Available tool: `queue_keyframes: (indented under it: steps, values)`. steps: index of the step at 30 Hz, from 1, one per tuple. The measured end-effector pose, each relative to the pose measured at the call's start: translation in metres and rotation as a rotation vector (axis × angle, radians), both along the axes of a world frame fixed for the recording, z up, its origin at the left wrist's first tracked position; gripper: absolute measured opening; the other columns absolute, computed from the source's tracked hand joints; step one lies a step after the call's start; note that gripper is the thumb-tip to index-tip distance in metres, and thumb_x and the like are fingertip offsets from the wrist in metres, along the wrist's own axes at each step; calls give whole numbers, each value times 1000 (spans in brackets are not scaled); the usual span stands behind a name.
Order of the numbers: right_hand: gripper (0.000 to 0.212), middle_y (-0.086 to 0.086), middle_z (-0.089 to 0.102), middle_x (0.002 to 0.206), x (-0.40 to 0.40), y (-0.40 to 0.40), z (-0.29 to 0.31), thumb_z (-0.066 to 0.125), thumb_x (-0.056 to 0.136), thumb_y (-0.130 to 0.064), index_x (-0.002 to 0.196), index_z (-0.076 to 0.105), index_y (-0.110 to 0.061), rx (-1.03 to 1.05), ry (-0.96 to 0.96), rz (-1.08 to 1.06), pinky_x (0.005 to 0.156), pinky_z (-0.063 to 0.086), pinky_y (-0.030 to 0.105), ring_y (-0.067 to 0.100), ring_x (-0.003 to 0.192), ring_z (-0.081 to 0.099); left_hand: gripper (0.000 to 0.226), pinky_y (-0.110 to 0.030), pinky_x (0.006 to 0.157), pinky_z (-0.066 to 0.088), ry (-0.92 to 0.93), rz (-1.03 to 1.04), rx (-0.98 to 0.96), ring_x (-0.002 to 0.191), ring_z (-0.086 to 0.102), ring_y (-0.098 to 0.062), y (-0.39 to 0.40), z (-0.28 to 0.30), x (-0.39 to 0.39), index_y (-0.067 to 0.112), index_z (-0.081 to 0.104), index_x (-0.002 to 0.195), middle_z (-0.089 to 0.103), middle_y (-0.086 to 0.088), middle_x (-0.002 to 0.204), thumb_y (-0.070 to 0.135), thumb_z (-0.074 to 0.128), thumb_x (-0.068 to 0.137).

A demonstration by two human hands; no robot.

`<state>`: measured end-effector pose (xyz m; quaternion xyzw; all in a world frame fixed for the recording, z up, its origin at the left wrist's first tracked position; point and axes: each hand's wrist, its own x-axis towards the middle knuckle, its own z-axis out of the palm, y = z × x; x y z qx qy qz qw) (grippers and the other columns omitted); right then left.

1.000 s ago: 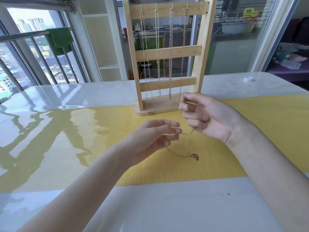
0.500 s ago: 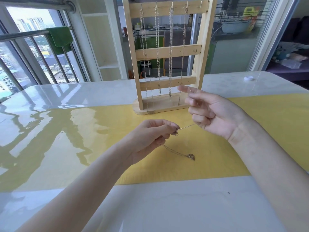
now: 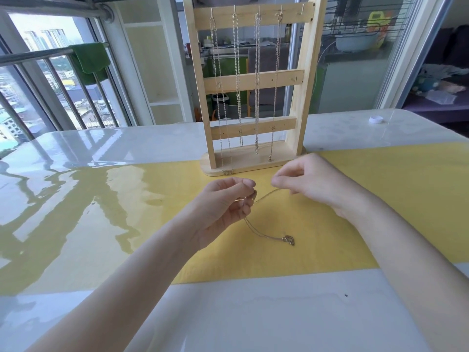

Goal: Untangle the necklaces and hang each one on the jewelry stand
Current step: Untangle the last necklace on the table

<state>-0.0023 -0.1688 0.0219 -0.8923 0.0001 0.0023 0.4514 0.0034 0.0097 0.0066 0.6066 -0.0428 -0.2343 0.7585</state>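
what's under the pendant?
The pendant lies on the yellow mat, which lies on the white table. Its chain runs up into the left hand; the chain's end there is covered.

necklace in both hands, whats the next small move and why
Probably lift the necklace toward the free hook at the stand's top right. Left hand and right hand pinch its chain, the pendant rests on the mat, and four hooks hold chains.
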Motion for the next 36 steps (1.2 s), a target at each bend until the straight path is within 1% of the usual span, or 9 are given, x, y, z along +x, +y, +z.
queue_keyframes:
  steps: [2,4,9,12,16,21,25,31,36]
  values:
    - [11,0,72,89,-4,10,3,70,84,-19,93,74,-15,68,29,174,67,50,21,4,71,60,10,-15,55,47,-17,14,9,58,47,-10,1,0,1,9,60,83,55,-3,71,4,57,91]
    - [13,6,73,86,-5,18,1,71,82,-13,95,75,-13,112,48,241,57,43,18,4,65,56,11,-15,55,47,-66,24,43,59,47,-10,1,0,0,8,60,83,54,-4,74,3,56,91]
    - [3,3,70,64,-6,17,2,72,80,-3,81,71,-6,257,54,161,48,38,16,5,51,51,14,-17,62,41,-270,96,201,63,47,-7,1,5,-2,13,60,81,55,4,69,2,58,89]
    - [5,2,69,61,-7,12,4,73,80,-5,76,70,-7,218,10,123,45,37,15,6,47,50,15,-17,62,37,-353,129,254,63,43,-6,1,8,-2,14,62,81,55,6,71,4,56,91]
    - [7,5,72,67,-7,6,8,70,84,-9,82,72,-2,230,-37,112,43,36,15,6,47,49,13,-15,61,36,-376,157,302,63,43,-3,4,10,0,15,67,83,55,12,66,10,58,92]
    - [10,6,71,67,-6,1,10,64,87,-5,88,72,0,285,-64,116,46,39,16,7,48,47,16,-20,57,30,-401,151,400,54,36,-4,5,7,1,18,72,76,52,0,69,16,63,89]
    - [9,4,67,62,-7,0,9,68,85,-8,86,71,0,316,-55,104,46,38,16,8,50,48,14,-26,59,25,-399,166,428,54,29,-8,4,7,0,15,68,73,39,-7,73,19,66,86]
    - [6,5,67,65,-9,5,8,66,85,-6,85,70,-1,350,25,187,47,37,18,9,53,49,14,-14,46,26,-417,157,432,46,28,-5,4,7,-1,16,71,71,40,-8,73,20,68,84]
    - [10,2,63,64,-8,4,9,62,88,-10,89,67,-1,385,40,183,44,32,18,9,51,47,13,-18,49,25,-363,128,413,52,26,-11,5,5,2,15,70,75,39,-6,70,23,68,85]
